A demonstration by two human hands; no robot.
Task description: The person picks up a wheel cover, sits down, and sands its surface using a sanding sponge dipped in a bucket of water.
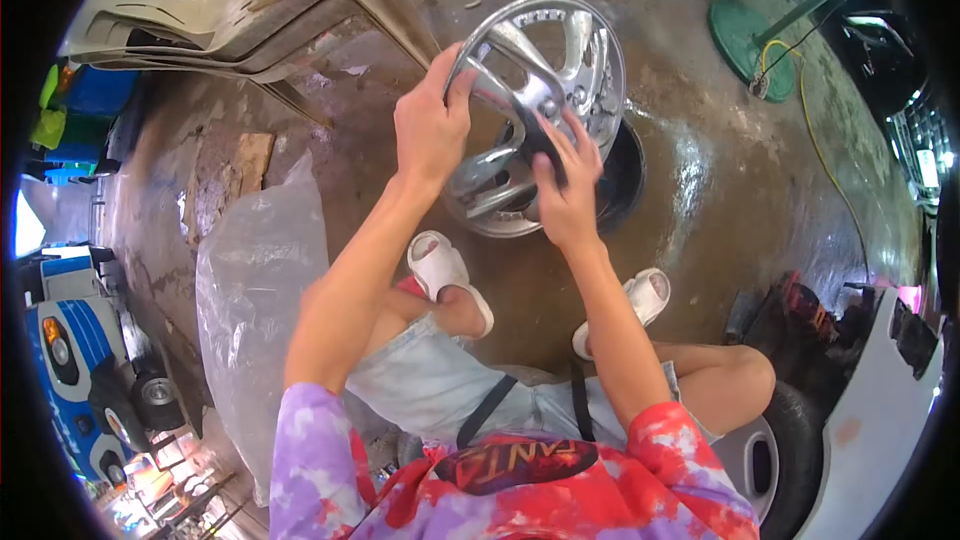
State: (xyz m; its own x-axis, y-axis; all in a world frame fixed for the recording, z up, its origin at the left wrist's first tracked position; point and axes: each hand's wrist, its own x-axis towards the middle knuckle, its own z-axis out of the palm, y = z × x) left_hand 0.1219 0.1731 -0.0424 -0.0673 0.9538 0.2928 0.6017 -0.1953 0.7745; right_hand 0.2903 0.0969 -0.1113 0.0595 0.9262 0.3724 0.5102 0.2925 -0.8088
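Note:
A shiny silver wheel rim (pixel 545 105) is held up, tilted, in front of me. My left hand (pixel 432 125) grips its left edge, thumb on the near side. At the middle of the rim, my right hand (pixel 570 180) holds a dark, flat piece (pixel 543 138) against the spokes; what it is I cannot make out. Behind and below the rim sits a round black tub (pixel 625 175) on the wet floor, partly hidden by the rim.
Stacked plastic chairs (pixel 300 0) stand at the upper left. A clear plastic sheet (pixel 255 290) lies left of my legs. A tire (pixel 795 450) and a pale panel (pixel 880 410) are at the lower right. A green round base (pixel 740 45) with a pole is at the upper right.

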